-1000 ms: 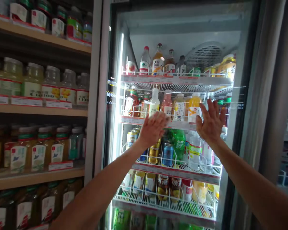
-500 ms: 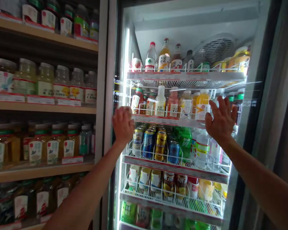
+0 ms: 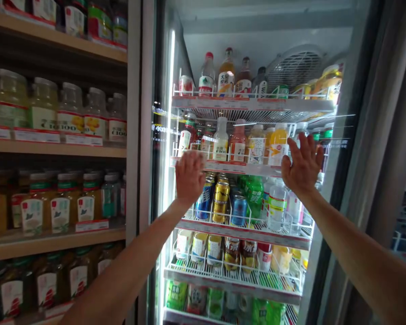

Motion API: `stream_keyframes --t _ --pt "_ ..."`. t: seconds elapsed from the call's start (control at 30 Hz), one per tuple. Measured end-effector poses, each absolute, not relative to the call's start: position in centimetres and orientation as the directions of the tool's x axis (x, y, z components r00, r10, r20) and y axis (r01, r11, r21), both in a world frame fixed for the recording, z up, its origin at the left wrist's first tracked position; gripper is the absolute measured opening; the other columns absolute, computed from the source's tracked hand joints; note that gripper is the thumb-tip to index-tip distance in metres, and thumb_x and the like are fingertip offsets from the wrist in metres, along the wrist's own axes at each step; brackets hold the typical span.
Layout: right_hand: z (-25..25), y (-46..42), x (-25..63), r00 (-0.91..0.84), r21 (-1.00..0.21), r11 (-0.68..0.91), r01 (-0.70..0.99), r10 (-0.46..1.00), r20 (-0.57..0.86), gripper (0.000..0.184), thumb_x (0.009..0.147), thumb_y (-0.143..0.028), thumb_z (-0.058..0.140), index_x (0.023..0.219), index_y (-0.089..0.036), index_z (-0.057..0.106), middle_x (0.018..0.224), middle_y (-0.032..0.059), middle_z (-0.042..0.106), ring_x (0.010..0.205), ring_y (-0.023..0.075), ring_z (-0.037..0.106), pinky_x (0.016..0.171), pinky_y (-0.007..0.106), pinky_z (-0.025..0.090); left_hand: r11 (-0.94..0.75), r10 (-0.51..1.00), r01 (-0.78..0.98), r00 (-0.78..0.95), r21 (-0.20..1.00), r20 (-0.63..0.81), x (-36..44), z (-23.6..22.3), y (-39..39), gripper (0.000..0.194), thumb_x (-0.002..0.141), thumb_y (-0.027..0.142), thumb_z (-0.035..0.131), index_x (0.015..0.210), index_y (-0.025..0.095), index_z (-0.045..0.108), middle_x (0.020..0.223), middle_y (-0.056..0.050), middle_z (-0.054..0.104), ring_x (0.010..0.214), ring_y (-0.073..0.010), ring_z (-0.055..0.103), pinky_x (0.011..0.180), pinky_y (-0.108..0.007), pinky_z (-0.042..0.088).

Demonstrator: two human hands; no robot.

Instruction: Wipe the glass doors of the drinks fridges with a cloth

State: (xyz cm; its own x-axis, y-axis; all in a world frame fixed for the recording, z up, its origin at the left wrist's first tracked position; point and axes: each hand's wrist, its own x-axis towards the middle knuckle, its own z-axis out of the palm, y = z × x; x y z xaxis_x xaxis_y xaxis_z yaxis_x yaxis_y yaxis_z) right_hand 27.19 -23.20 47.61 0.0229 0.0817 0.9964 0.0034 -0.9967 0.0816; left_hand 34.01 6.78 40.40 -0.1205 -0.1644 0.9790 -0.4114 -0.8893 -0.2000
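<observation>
Both hands are raised in front of a lit drinks fridge (image 3: 252, 292), its glass showing reflections. My left hand (image 3: 190, 177) is open, fingers pointing up and slightly blurred, over the left part of the second and third shelves. Spread fingers show on my right hand (image 3: 302, 163), which covers the right end of the second shelf beside an orange drink bottle (image 3: 279, 146). Neither hand holds anything. Whether the palms touch the glass I cannot tell. Past my left hand stand a gold can (image 3: 221, 201) and a blue can (image 3: 238, 210).
Wooden shelves (image 3: 54, 146) with rows of juice bottles stand at the left, beyond a grey metal post (image 3: 134, 135). The fridge's dark right frame (image 3: 362, 135) runs down beside my right forearm. More stocked shelving shows dimly at the far right.
My left hand has moved right across the front of the fridge, its fingers straighter. My right hand stays raised and spread. The view has shifted slightly to the right.
</observation>
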Motion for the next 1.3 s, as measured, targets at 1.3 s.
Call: stream_keyframes --t 1.3 --pt "47.7 -23.4 27.2 0.013 0.086 -0.996 0.014 0.086 0.996 0.049 0.086 -0.030 0.040 0.135 -0.024 0.040 0.147 0.0065 0.032 0.138 0.0252 0.024 0.109 0.053 0.020 -0.683 -0.564 -0.462 -0.157 -0.565 0.811 33.2 39.4 3.3 0.055 0.087 0.027 0.042 0.141 0.025 0.028 0.145 -0.004 0.035 0.140 -0.0217 0.015 0.115 -0.046 0.013"
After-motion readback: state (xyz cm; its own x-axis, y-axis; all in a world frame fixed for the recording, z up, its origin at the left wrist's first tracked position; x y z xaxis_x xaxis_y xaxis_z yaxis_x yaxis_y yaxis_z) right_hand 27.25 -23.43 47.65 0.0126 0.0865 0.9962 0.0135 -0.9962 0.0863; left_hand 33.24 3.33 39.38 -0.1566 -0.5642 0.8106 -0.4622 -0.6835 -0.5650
